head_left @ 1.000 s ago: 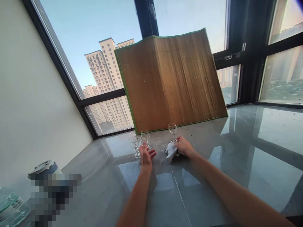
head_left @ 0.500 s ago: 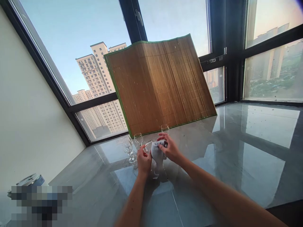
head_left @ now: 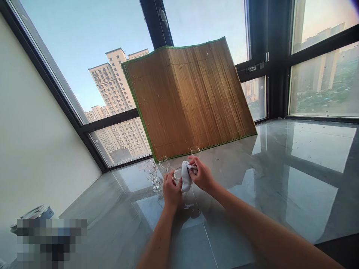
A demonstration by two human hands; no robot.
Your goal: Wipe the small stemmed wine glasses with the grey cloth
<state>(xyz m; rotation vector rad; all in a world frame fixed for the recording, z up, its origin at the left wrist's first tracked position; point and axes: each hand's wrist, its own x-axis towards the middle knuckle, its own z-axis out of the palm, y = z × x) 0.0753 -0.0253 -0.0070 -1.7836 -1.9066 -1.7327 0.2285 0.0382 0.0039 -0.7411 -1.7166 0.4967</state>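
Observation:
My left hand (head_left: 171, 190) is closed round a clear stemmed glass (head_left: 177, 174), held tilted above the glossy grey table (head_left: 280, 179). My right hand (head_left: 202, 175) pinches a white cloth (head_left: 185, 178) and presses it against the glass's bowl. Three more stemmed glasses stand upright just beyond: two (head_left: 151, 175) to the left of my left hand, with a third (head_left: 164, 163) beside them, and one more (head_left: 195, 151) behind my right hand.
A bamboo mat with green edging (head_left: 187, 97) leans against the window at the back of the table. A wall (head_left: 36, 142) closes the left side. A blurred-out patch and a round lidded object (head_left: 33, 213) sit at the near left.
My left hand has picked a glass up from the group. My right hand lifted the cloth off the table and brought it onto the glass. The view shifted slightly right.

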